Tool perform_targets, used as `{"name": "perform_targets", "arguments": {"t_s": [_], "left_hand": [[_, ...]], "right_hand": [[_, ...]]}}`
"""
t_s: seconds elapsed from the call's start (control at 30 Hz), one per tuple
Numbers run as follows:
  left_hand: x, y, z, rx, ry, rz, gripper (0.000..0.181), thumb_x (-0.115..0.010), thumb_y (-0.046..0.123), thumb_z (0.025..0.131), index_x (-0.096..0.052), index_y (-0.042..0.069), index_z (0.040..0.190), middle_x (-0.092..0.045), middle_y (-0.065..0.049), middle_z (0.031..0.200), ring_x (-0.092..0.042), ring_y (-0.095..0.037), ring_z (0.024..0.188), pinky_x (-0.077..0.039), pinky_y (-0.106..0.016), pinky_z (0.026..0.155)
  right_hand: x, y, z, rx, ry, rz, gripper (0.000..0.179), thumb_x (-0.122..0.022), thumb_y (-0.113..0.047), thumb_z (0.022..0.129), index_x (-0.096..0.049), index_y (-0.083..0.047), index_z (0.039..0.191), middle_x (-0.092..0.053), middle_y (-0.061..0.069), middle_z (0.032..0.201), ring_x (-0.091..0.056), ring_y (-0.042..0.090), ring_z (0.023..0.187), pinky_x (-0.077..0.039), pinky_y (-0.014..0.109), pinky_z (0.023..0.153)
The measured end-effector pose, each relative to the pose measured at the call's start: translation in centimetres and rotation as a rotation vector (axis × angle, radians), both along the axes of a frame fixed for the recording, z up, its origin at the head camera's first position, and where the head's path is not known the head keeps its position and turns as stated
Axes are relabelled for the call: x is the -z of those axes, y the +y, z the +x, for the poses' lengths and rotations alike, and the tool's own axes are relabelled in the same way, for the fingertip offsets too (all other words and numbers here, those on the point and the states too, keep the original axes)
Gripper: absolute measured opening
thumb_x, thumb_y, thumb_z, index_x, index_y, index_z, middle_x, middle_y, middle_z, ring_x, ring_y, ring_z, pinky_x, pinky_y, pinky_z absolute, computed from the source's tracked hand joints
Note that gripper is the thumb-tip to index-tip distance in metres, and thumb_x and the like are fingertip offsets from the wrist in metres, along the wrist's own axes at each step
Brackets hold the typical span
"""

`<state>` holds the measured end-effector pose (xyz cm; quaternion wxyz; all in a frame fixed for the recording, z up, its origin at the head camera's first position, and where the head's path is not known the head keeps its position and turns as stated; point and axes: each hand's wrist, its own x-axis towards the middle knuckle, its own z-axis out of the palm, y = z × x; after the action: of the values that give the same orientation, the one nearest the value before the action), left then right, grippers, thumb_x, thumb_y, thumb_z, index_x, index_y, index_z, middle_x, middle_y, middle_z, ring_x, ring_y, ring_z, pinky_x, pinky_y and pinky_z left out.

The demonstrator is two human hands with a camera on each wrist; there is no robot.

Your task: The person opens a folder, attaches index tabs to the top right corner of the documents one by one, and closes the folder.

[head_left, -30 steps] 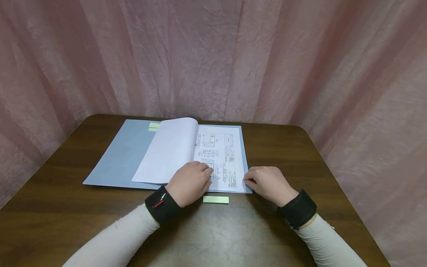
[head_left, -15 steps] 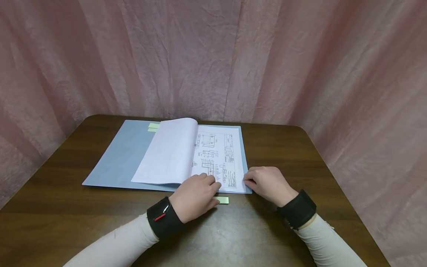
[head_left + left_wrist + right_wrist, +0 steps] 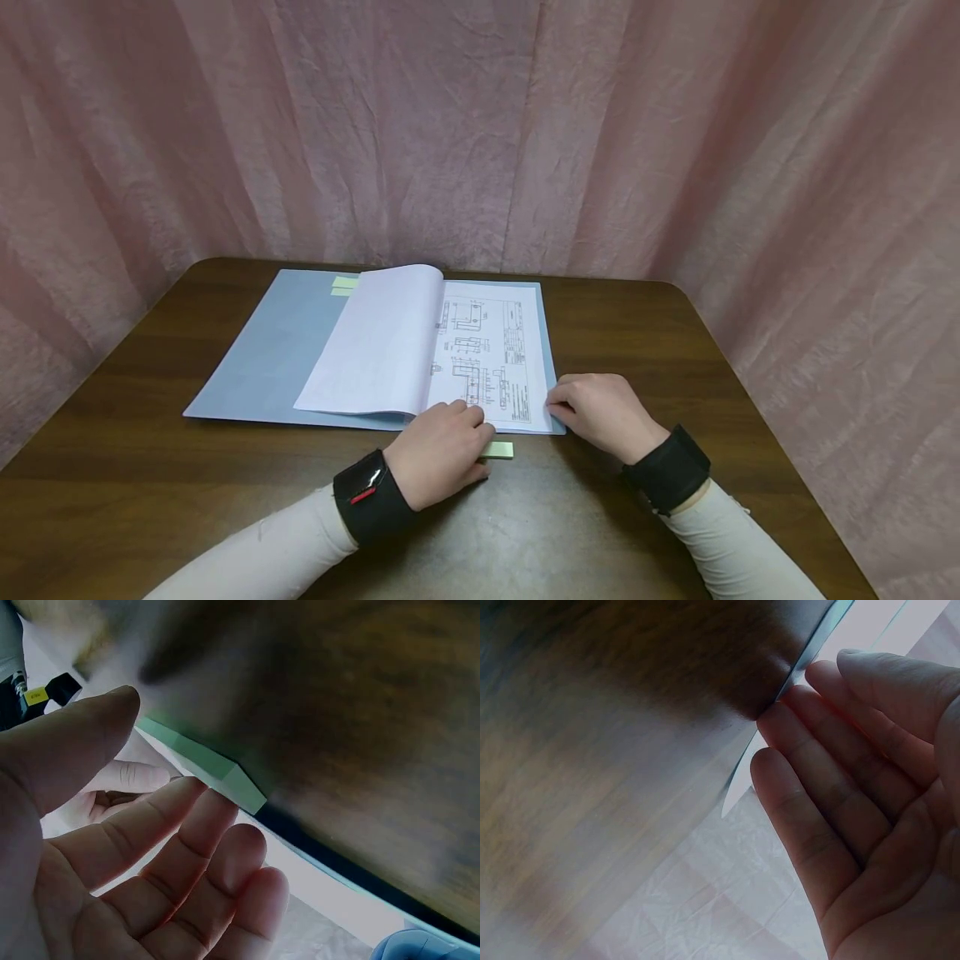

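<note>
My left hand [image 3: 441, 452] is over the near edge of the open blue folder [image 3: 247, 358], beside a pad of pale green sticky notes [image 3: 498, 451]. In the left wrist view its fingertips touch or nearly touch the sticky note pad [image 3: 202, 761], and the thumb stands apart. Part of the pad is hidden behind this hand in the head view. My right hand [image 3: 603, 412] rests at the folder's near right corner, its fingertips at the edge of a printed drawing sheet [image 3: 528, 375]. The right wrist view shows that hand's fingers [image 3: 802, 802] extended, nothing visibly gripped.
A turned white page [image 3: 375, 342] curls over to the left across the folder. Two green sticky strips [image 3: 344, 286] are on the folder's left cover near its top. The brown wooden table [image 3: 630, 333] reaches back to a pink curtain [image 3: 450, 125].
My left hand has moved off the sheet toward me, down to the sticky note pad, and now covers its left part. The right hand has stayed at the folder's corner.
</note>
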<state>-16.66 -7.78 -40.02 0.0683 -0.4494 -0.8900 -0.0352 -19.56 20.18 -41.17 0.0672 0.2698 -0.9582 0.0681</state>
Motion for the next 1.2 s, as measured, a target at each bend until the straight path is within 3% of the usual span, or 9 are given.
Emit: {"name": "perform_targets", "arguments": {"t_s": [0.27, 0.87, 1.2], "left_hand": [[0.02, -0.04, -0.03, -0.006, 0.004, -0.006, 0.032, -0.093, 0.038, 0.091, -0.075, 0.013, 0.096, -0.061, 0.003, 0.083, -0.057, -0.017, 0.076, -0.046, -0.030, 0.065], [0.12, -0.13, -0.66, -0.055, -0.097, -0.032, 0.033, -0.095, 0.032, 0.089, -0.079, 0.010, 0.106, -0.068, 0.000, 0.088, -0.058, -0.016, 0.078, -0.050, -0.030, 0.069], [0.27, -0.03, -0.72, -0.045, -0.072, -0.024, 0.026, -0.094, 0.027, 0.091, -0.079, 0.010, 0.104, -0.067, 0.000, 0.086, -0.059, -0.017, 0.076, -0.049, -0.030, 0.068]], "right_hand": [[0.06, -0.03, -0.03, -0.005, 0.004, -0.002, 0.012, -0.094, -0.015, 0.090, -0.087, -0.016, 0.100, -0.072, -0.007, 0.086, -0.053, 0.006, 0.066, -0.048, 0.026, 0.063], [0.05, 0.08, -0.01, -0.025, 0.015, -0.015, 0.011, -0.094, -0.014, 0.090, -0.087, -0.016, 0.099, -0.072, -0.007, 0.087, -0.055, 0.004, 0.067, -0.049, 0.026, 0.064], [-0.02, 0.06, 0.09, -0.018, 0.007, -0.016, 0.012, -0.094, -0.014, 0.090, -0.087, -0.016, 0.099, -0.072, -0.007, 0.087, -0.055, 0.005, 0.068, -0.049, 0.026, 0.065]]}}
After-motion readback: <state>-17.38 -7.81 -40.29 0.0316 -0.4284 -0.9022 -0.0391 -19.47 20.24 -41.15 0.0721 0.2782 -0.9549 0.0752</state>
